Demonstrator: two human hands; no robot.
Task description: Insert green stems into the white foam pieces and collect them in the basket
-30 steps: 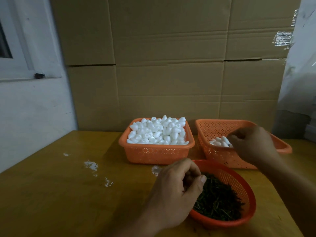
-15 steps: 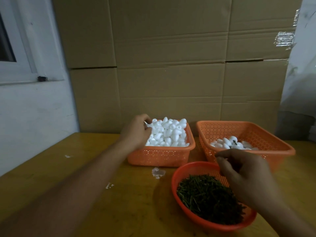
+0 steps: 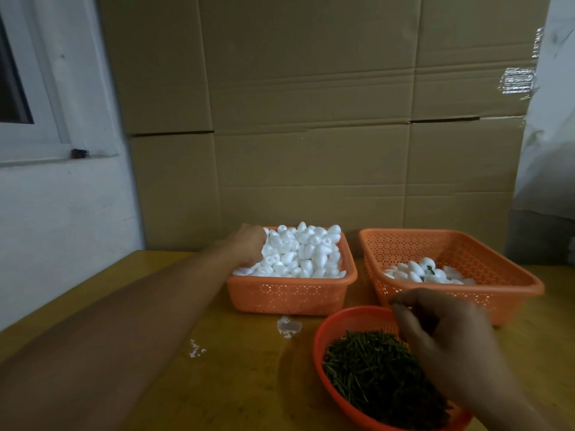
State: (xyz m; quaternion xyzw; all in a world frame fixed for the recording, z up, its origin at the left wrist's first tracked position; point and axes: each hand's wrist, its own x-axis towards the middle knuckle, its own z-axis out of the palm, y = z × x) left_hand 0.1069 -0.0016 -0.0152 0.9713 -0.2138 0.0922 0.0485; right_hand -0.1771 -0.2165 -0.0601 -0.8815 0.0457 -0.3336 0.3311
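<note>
An orange basket (image 3: 289,295) at the back centre is heaped with white foam pieces (image 3: 306,253). My left hand (image 3: 249,245) reaches into its left side, fingers curled down into the pile round a foam piece. To the right, a larger orange basket (image 3: 497,286) holds a few foam pieces (image 3: 423,272), one showing a green stem. In front of it a round orange bowl (image 3: 320,346) is full of green stems (image 3: 373,368). My right hand (image 3: 441,334) hovers over the bowl's far right side with its fingertips drawn together; I see nothing between them.
Everything stands on a yellow wooden table (image 3: 236,381) with white foam crumbs (image 3: 288,325) in front of the left basket. A wall of cardboard boxes (image 3: 311,135) rises directly behind the baskets. A white wall and window frame (image 3: 46,141) are on the left.
My left hand left the stem bowl and reached forward into the foam basket. My right hand drew back from the right basket and now hangs over the stem bowl.
</note>
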